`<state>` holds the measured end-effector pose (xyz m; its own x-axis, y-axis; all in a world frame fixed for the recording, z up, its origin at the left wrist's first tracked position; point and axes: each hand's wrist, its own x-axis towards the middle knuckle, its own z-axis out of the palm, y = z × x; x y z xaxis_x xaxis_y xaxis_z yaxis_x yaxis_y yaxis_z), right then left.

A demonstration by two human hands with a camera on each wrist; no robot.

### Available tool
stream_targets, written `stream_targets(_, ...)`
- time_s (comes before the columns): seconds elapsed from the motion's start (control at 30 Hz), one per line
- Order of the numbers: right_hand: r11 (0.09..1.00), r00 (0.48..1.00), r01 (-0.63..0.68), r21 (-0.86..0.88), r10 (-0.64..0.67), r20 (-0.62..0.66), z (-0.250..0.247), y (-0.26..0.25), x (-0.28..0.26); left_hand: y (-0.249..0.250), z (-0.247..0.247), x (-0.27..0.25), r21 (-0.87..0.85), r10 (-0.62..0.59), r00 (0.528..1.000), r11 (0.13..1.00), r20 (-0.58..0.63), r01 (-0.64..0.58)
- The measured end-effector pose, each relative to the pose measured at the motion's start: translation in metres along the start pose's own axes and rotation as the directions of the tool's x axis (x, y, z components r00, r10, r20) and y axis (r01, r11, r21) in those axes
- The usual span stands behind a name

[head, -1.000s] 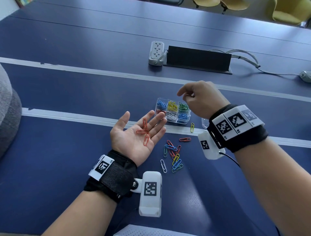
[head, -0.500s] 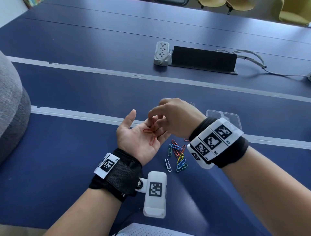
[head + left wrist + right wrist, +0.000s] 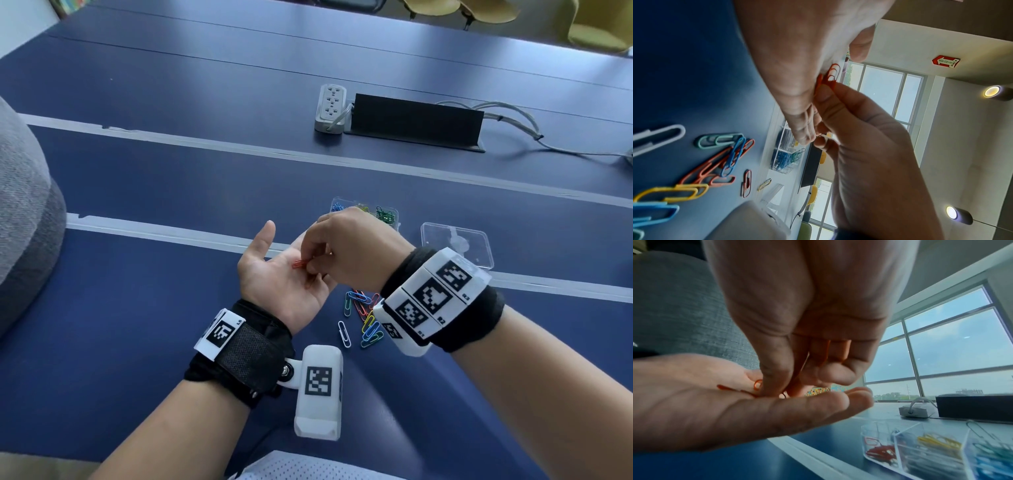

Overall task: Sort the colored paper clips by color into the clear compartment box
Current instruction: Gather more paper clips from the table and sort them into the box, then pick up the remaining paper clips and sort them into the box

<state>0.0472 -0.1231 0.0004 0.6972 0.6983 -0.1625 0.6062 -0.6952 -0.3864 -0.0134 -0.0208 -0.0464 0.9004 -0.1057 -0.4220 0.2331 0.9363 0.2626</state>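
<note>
My left hand [image 3: 281,284] lies palm up above the blue table, fingers relaxed, with red paper clips [image 3: 299,263] resting on it. My right hand [image 3: 342,250] reaches down into that palm and pinches the red clips [image 3: 831,76] between thumb and fingertips [image 3: 774,382]. The clear compartment box [image 3: 387,214] sits just behind my right hand, mostly hidden by it; blue, yellow, green, white and red clips lie sorted in its cells [image 3: 900,452]. A loose pile of mixed clips [image 3: 364,317] lies on the table beneath my right wrist.
The box's clear lid [image 3: 457,246] lies to the right of the box. A white power strip [image 3: 330,108] and a black cable flap [image 3: 414,121] sit farther back. A grey cushion [image 3: 24,219] fills the left edge.
My right hand came back from the box to my left palm and closed its fingertips on the red clips. The left hand stayed palm up.
</note>
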Motion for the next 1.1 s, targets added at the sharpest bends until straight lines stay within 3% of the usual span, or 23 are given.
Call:
stream_targets(0.17,0.995,0.997,0.059,0.083,-0.056,-0.045,-0.015,0.003,-0.009,0.003,0.000,0.000,0.064,0.010,1.000,0.998,-0.011,-0.010)
stream_targets(0.3,0.992,0.984,0.121,-0.024,-0.117,0.138,-0.016,0.004,-0.010,0.003,0.003,-0.002,0.095,0.002,1.000,0.995,-0.010,-0.001)
stream_targets(0.37,0.987,0.976,0.151,-0.052,-0.141,0.167,-0.009,0.003,-0.011,0.001,0.002,-0.001,0.110,0.010,1.000,0.994,0.003,-0.011)
stream_targets(0.7,0.977,0.977,0.206,0.049,-0.203,-0.065,0.009,0.014,-0.028,-0.001,-0.004,0.004,0.085,-0.055,0.998,0.995,-0.003,0.055)
stream_targets(0.77,0.983,0.978,0.137,0.120,-0.115,-0.176,-0.002,0.017,-0.026,-0.002,-0.003,0.006,0.067,-0.034,0.999,0.997,-0.038,0.036)
stream_targets(0.87,0.975,0.943,-0.097,0.199,0.154,-0.294,-0.020,0.031,-0.010,-0.004,-0.004,0.009,0.111,-0.022,0.995,0.993,-0.102,0.033)
stream_targets(0.97,0.950,0.923,-0.297,0.095,0.311,-0.227,-0.025,0.048,0.014,-0.005,-0.007,0.009,0.160,-0.037,0.991,0.986,-0.125,0.056)
stream_targets(1.1,0.926,0.918,-0.375,-0.030,0.367,-0.154,-0.019,0.050,0.033,-0.001,-0.010,0.009,0.176,-0.024,0.991,0.983,-0.130,0.047)
